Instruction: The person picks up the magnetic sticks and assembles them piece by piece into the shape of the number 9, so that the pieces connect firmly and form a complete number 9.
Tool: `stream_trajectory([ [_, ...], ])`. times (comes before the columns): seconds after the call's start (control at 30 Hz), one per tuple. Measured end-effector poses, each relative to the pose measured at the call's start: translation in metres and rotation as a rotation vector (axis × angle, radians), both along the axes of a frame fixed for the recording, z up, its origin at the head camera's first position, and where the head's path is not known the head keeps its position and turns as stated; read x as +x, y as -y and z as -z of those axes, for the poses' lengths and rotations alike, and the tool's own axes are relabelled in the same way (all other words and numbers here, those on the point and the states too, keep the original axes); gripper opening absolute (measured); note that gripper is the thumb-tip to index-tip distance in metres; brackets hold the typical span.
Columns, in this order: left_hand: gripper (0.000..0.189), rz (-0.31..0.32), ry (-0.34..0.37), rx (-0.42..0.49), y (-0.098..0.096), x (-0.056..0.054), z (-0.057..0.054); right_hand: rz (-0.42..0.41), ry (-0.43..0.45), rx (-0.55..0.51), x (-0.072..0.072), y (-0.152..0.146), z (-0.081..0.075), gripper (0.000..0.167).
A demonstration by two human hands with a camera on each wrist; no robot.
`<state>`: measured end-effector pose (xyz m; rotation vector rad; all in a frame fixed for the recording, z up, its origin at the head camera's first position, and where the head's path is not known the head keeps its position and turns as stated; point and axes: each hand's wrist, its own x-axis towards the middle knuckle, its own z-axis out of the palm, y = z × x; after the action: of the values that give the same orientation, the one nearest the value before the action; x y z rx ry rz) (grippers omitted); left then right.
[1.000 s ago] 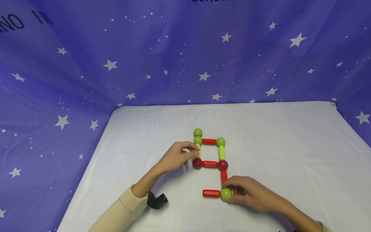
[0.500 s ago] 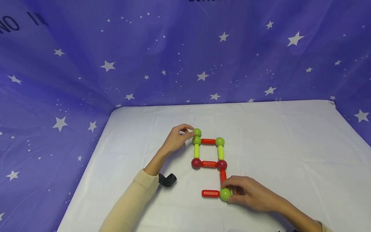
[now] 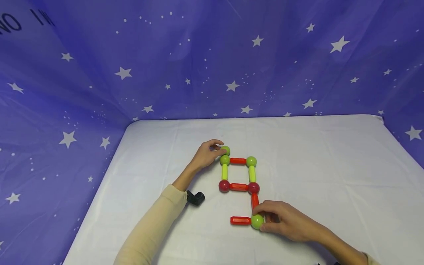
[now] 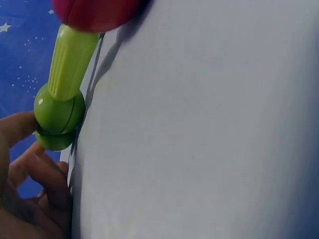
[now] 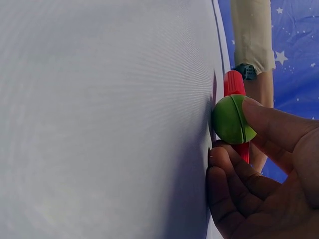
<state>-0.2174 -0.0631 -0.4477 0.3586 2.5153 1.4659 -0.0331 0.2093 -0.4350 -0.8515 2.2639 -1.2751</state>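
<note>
Red and yellow-green rods and balls lie joined on the table: a square with a red rod (image 3: 254,202) running toward me from its near right red ball (image 3: 253,187). My left hand (image 3: 206,154) pinches the farthest green ball (image 3: 226,149), which touches the square's far left green ball (image 3: 225,160). In the left wrist view, thumb and finger lie either side of that far ball (image 4: 55,141). My right hand (image 3: 285,221) holds the nearest green ball (image 3: 257,222) between thumb and fingers. From this ball another red rod (image 3: 240,221) points left, its left end free.
White cloth covers the table (image 3: 331,165). A purple curtain (image 3: 198,59) with stars hangs behind it and along the left side. The black wrist camera (image 3: 196,198) sits at my left sleeve, low over the cloth.
My left hand has left the square's left yellow-green rod, moved away from me and taken hold of the farthest green ball. My right hand stays on the nearest ball.
</note>
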Motion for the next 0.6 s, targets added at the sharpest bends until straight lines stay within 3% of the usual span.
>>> stream_trajectory([
  [0.2, 0.035, 0.04, -0.009, -0.021, 0.0021, -0.002, 0.0023, 0.008, -0.007, 0.011, -0.0001, 0.0001, 0.0002, 0.027],
  [0.37, 0.035, 0.036, -0.003, -0.016, 0.004, -0.0028, 0.0027, 0.007, -0.009, 0.012, -0.0007, 0.0014, 0.0004, 0.028],
  [0.6, 0.035, 0.05, 0.039, 0.005, 0.0079, -0.0015, 0.0036, 0.008, -0.007, 0.013, -0.0006, 0.0023, 0.0009, 0.028],
])
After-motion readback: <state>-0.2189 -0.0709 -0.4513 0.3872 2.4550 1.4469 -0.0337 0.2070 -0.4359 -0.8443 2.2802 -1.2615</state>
